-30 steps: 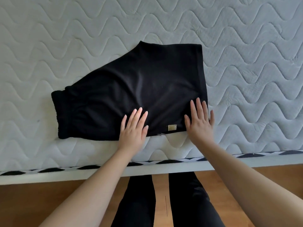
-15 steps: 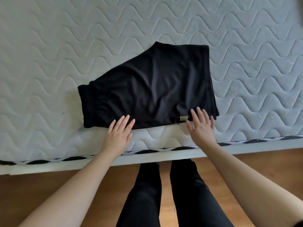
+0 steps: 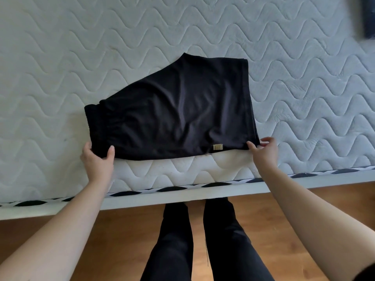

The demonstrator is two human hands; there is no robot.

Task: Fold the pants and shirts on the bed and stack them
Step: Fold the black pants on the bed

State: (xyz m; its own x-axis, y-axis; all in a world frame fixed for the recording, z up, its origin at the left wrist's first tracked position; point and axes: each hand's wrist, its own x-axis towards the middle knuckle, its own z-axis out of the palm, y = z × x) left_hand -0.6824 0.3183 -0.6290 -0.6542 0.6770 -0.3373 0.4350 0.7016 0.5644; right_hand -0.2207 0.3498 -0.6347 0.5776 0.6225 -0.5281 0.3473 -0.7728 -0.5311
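1. White quilted mattress (image 3: 60, 67) filled most of the view, with a black-and-white patterned trim along its near edge and a wooden floor (image 3: 121, 230) below it.
2. At the left, the left hand (image 3: 98, 159) gripped the waistband corner of the black shorts (image 3: 172, 110), thumb on top and fingers curled beneath the cloth.
3. One pair of black shorts lay flat on the mattress near its front edge, seemingly already folded in half lengthwise, waistband to the left and leg hems to the right, with one small gold label (image 3: 218, 147) close to the near edge.
4. At the right, the right hand (image 3: 263, 152) pinched the near hem corner of the shorts between thumb and fingertips.
5. One dark item (image 3: 368, 17) showed at the top right corner, too cut off to identify.
6. Judging by the two corner grips, the step in hand was the next fold of the shorts; the next move would call for lifting one end and carrying it across to meet the other with edges aligned, then smoothing.
7. Counted: two hands, one garment in view, no stack or shirts visible.
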